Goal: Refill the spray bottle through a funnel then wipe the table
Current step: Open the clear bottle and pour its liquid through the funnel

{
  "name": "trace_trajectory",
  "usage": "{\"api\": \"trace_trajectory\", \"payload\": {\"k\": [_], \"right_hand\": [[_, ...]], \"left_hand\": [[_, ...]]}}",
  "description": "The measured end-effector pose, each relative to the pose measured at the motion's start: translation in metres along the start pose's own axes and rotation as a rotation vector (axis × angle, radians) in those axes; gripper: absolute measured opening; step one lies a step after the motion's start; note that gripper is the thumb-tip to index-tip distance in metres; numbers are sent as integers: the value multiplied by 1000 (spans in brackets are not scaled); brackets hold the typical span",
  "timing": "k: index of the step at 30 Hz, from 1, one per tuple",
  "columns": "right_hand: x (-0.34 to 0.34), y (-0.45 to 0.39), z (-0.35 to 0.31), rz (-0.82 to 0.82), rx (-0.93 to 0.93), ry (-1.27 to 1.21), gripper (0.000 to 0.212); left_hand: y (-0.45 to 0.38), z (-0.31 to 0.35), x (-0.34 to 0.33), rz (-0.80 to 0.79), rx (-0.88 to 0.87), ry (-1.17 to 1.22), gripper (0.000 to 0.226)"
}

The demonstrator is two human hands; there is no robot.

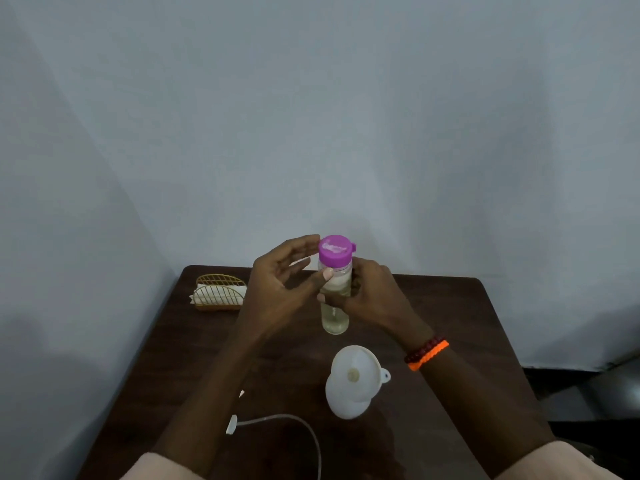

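Note:
A clear bottle (334,315) with a purple cap (335,251) is held upright above the dark wooden table (450,323), holding pale liquid. My right hand (374,296) grips its body from the right. My left hand (280,282) is beside it on the left, fingers spread, thumb touching the bottle's neck under the cap. A white funnel (355,374) sits in the mouth of a white spray bottle (346,401) nearer to me. The spray head's dip tube (294,422) lies on the table at the front left.
A gold wire holder with white napkins (220,292) stands at the table's back left corner. Grey walls enclose the table at the back and left. A wet patch (377,441) shows on the table near the spray bottle.

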State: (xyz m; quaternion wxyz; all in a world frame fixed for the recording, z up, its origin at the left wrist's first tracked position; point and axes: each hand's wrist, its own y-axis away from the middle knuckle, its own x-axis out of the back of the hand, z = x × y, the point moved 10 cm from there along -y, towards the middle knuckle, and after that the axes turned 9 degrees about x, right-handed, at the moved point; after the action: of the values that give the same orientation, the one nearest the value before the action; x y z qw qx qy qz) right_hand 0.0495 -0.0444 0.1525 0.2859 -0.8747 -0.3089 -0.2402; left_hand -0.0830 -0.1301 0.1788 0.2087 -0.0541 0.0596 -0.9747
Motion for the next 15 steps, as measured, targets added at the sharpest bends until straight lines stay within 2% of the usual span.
{"api": "trace_trajectory", "payload": {"k": [4, 8, 15], "right_hand": [[-9, 2, -8, -29, 8, -1, 48], [-15, 4, -12, -43, -4, -40, 46], [-13, 9, -9, -61, -47, -2, 36]], "left_hand": [[-4, 0, 0, -27, 67, 17, 64], [-6, 9, -4, -51, 43, -27, 60], [-1, 39, 18, 147, -79, -79, 57]]}}
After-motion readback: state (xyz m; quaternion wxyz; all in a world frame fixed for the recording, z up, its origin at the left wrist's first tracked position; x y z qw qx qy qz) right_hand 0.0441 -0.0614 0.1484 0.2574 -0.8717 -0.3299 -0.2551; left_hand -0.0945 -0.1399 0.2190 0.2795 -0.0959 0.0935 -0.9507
